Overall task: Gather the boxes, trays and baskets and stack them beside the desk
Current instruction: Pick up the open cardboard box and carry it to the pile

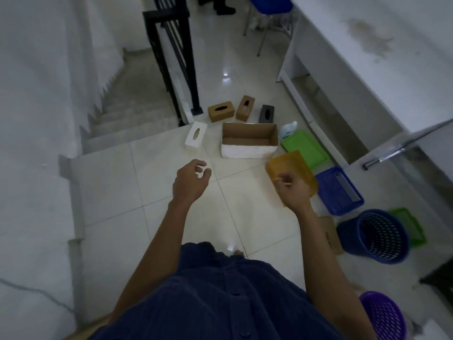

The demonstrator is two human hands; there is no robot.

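Note:
My right hand (293, 191) grips the near edge of an amber-orange box (291, 168) held above the floor. My left hand (190, 182) hangs in the air with loosely curled fingers, holding nothing. On the tiled floor ahead stands an open cardboard box (248, 149). Around it lie a white tissue box (195, 139), two brown tissue boxes (221, 111) (245, 108) and a dark grey one (266, 114). Along the white desk (367, 69) lie a green tray (305, 146), a blue tray (339, 190), a blue mesh basket (373, 235) and a second green tray (409, 225).
A purple basket (384, 315) sits at the bottom right. A flat piece of cardboard (331, 235) lies by the blue basket. Stairs (127, 111) drop away on the left behind a black railing (172, 57). A blue chair (269, 6) stands at the far end.

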